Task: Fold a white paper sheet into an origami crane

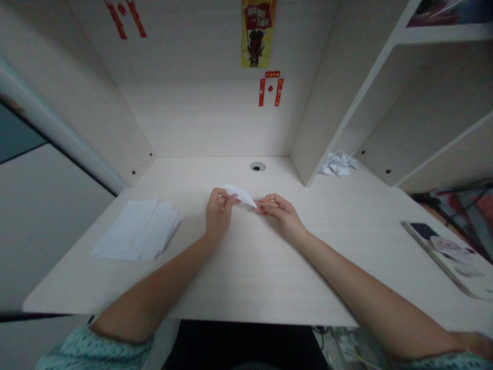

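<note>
A small folded piece of white paper (pixel 242 195) is held slightly above the desk, between my two hands. My left hand (pixel 220 208) pinches its left end between thumb and fingers. At the paper's right tip, the thumb and fingers of my right hand (pixel 283 213) are closed on it. The paper slants down from left to right and looks pointed at the right end. Its exact folds are too small to make out.
A loose stack of white paper sheets (pixel 134 231) lies on the desk (pixel 246 277) at the left. Folded white paper pieces (pixel 338 163) are heaped beyond the upright divider (pixel 327 103). A phone-like flat object (pixel 450 257) rests at the right. A round cable hole (pixel 258 166) is at the back.
</note>
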A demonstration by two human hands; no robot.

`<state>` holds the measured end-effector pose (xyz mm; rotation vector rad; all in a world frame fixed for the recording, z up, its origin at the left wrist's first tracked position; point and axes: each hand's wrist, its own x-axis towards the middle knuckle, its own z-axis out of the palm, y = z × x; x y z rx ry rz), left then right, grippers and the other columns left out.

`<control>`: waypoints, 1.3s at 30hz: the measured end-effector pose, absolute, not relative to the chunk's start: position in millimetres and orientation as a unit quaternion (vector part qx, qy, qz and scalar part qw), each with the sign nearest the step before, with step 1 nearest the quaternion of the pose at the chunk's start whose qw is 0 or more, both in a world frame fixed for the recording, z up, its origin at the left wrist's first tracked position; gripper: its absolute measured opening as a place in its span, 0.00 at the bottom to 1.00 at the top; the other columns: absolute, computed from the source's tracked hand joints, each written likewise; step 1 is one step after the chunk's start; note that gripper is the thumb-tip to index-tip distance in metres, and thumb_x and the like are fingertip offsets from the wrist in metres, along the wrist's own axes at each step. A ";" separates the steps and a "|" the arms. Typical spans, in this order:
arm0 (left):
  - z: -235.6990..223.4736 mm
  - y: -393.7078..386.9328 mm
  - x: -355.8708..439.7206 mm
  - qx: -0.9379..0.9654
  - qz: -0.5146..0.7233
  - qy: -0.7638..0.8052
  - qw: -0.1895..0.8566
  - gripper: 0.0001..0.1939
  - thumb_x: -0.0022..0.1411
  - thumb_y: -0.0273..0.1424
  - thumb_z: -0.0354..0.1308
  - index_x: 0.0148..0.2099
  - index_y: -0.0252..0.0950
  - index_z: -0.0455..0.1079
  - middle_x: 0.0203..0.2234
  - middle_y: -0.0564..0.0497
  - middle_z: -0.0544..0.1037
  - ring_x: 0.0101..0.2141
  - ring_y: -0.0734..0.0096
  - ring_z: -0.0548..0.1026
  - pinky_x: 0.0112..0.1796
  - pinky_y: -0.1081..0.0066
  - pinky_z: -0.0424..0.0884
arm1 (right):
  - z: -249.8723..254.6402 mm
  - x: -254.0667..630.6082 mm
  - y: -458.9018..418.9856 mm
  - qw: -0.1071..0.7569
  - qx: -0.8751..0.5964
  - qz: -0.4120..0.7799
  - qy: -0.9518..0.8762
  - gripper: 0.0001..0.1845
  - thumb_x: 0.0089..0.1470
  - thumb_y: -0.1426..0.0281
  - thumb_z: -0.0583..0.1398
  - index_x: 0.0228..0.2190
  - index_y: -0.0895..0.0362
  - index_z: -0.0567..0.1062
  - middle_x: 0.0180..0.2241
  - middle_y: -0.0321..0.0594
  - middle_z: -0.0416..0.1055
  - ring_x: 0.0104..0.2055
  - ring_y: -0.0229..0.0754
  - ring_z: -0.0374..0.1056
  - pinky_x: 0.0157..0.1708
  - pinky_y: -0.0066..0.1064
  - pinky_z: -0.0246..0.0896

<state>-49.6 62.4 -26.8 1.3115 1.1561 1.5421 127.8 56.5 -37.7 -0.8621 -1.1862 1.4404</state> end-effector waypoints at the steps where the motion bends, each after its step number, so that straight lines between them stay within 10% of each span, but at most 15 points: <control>1: -25.7 61.7 -49.7 0.529 0.598 0.462 0.385 0.11 0.54 0.34 0.58 0.33 0.38 0.57 0.26 0.55 0.74 0.30 0.71 0.76 0.33 0.74 0.68 | -37.4 127.7 56.5 0.519 -0.360 0.594 -0.498 0.13 0.46 0.60 0.64 0.31 0.54 0.70 0.36 0.41 0.77 0.38 0.43 0.72 0.42 0.36 0.62; 17: -25.2 47.3 -46.1 0.719 0.427 0.492 0.241 0.06 0.60 0.29 0.49 0.40 0.42 0.65 0.28 0.54 0.74 0.27 0.70 0.72 0.30 0.74 0.62 | -38.1 124.4 51.3 0.501 -0.330 0.544 -0.587 0.12 0.48 0.63 0.64 0.35 0.53 0.71 0.31 0.37 0.72 0.33 0.38 0.68 0.37 0.31 0.62; 39: -26.2 56.9 -41.2 0.480 0.512 0.450 0.552 0.19 0.49 0.36 0.63 0.42 0.37 0.63 0.26 0.54 0.78 0.28 0.73 0.76 0.35 0.72 0.70 | -41.5 125.7 50.1 0.542 -0.400 0.375 -0.637 0.13 0.48 0.64 0.63 0.37 0.53 0.78 0.40 0.43 0.74 0.36 0.42 0.73 0.40 0.34 0.70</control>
